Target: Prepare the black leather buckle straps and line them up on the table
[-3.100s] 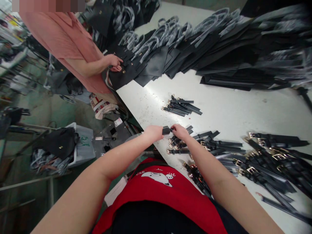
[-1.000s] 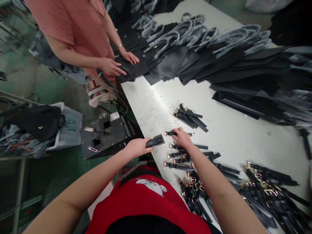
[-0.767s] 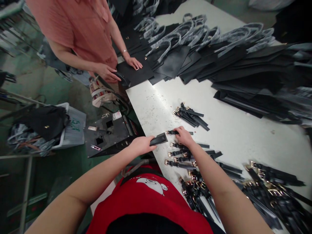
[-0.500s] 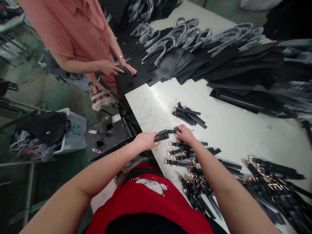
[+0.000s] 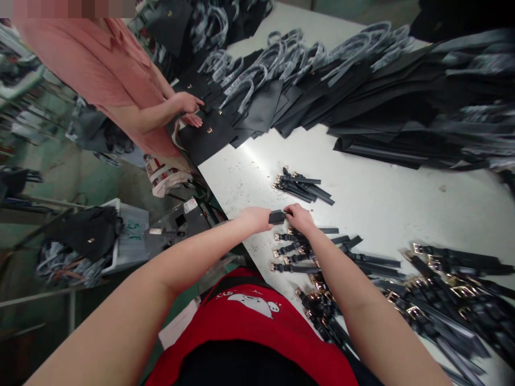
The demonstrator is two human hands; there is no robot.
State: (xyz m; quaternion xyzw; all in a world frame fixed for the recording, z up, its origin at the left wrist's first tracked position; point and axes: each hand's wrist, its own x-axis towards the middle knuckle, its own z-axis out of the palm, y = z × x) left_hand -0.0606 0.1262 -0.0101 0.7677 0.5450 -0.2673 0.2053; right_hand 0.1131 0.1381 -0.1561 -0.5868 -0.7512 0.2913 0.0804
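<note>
My left hand [image 5: 255, 219] and my right hand [image 5: 298, 217] meet at the near edge of the white table [image 5: 374, 203], both closed on a short black strap piece [image 5: 277, 216] held between them. Just below my right hand lie a few loose black straps with gold buckles [image 5: 287, 252]. A small bundle of buckled straps [image 5: 301, 185] rests on the table a little beyond my hands.
A large heap of buckled straps [image 5: 450, 289] lies at the right. Black leather panels and wrapped handles [image 5: 322, 80] cover the far side. A person in a pink shirt [image 5: 100, 69] handles a black panel [image 5: 207, 134] at the far left corner. A bin [image 5: 129, 236] stands on the floor.
My right hand picked a buckled strap off the table and brought it to the black piece in my left hand; both hands now hold it together. The other person shifted a panel.
</note>
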